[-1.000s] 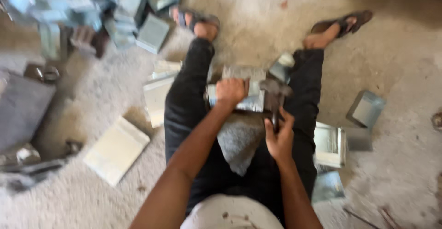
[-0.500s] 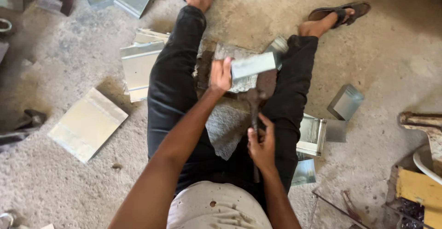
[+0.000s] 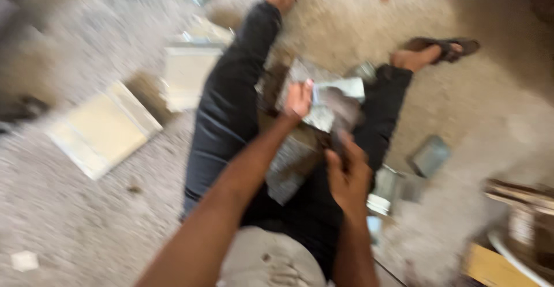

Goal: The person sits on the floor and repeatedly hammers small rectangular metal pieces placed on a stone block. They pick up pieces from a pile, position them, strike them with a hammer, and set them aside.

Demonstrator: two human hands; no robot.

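Sitting on the floor, left hand (image 3: 299, 99) grips a metal piece (image 3: 340, 88) between the legs, right hand (image 3: 346, 174) clenches a hammer (image 3: 340, 119) on it; shaping looks unfinished, more pieces (image 3: 430, 155) nearby.

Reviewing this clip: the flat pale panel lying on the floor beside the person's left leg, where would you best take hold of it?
Probably by a long edge of the pale panel, coming from above: it lies flat on the gritty floor, apart from other pieces, so a pinch grip over the rim suits. The picture is blurred.

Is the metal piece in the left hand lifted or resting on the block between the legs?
Cannot tell: blur hides any gap between metal piece, gripped by left hand, and block.
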